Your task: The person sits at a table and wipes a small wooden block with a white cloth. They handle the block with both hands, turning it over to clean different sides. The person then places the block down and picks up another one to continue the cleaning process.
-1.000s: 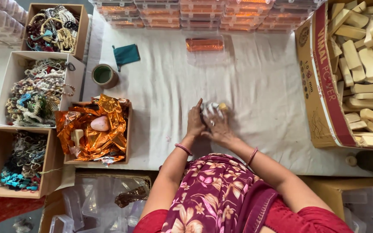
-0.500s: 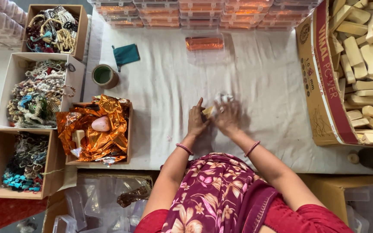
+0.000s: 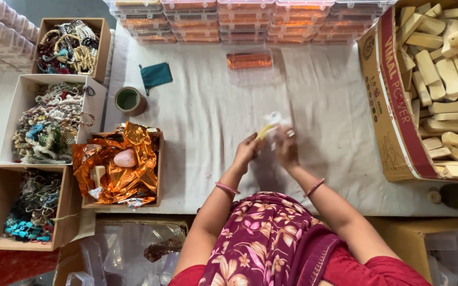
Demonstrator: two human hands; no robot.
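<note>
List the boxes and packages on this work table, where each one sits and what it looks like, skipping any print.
Large printed carton: right edge, tan and red, full of pale wooden pieces.
Clear lidded boxes: stacked along the far edge, orange contents.
Single clear box: far centre, orange inside.
Three open cardboard boxes: left column, beaded jewellery.
Foil-lined box: left of the left hand, orange foil.

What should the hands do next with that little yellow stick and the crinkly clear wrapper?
Probably push the small yellow stick further into the crinkly clear wrapper. The left hand pinches the stick's near end, the right hand holds the wrapper over its far end, and much of the stick seems uncovered above the white cloth-covered table.
</note>
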